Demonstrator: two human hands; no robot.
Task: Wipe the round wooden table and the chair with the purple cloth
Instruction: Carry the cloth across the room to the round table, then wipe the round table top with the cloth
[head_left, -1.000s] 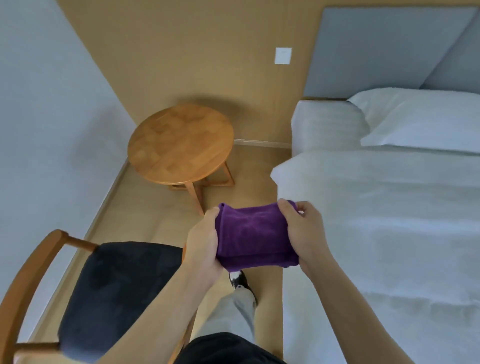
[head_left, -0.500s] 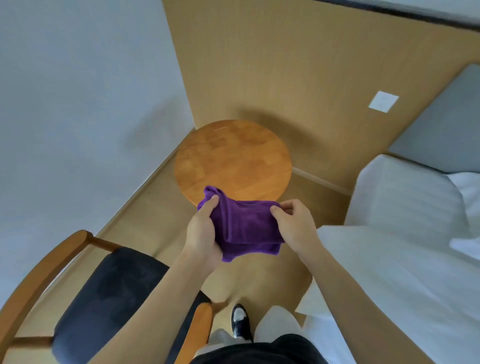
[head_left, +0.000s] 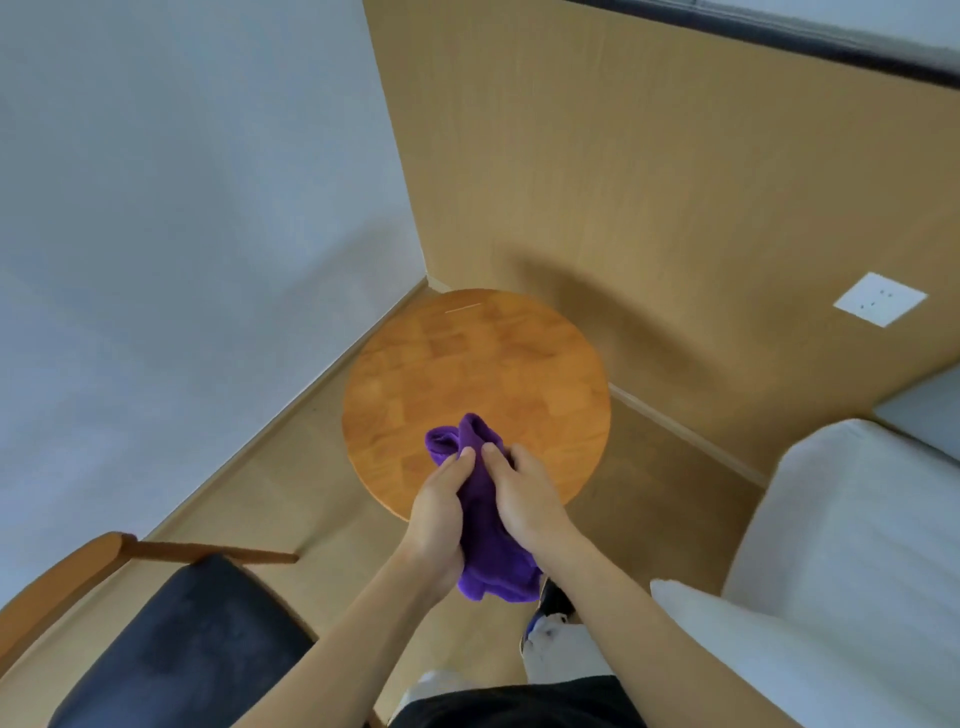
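No writing or brand can be read anywhere in the room. Compared with half a second ago, the two hands have come together and the purple cloth (head_left: 485, 525), then spread between them, is now bunched into a narrow roll. The left hand (head_left: 439, 512) and right hand (head_left: 524, 499) both grip it with curled fingers, thumbs side by side, above the near edge of the round wooden table (head_left: 475, 379). The chair (head_left: 171, 649), with its dark seat and wooden frame, sits at the lower left, and a white bed (head_left: 841, 545) lies at the right.
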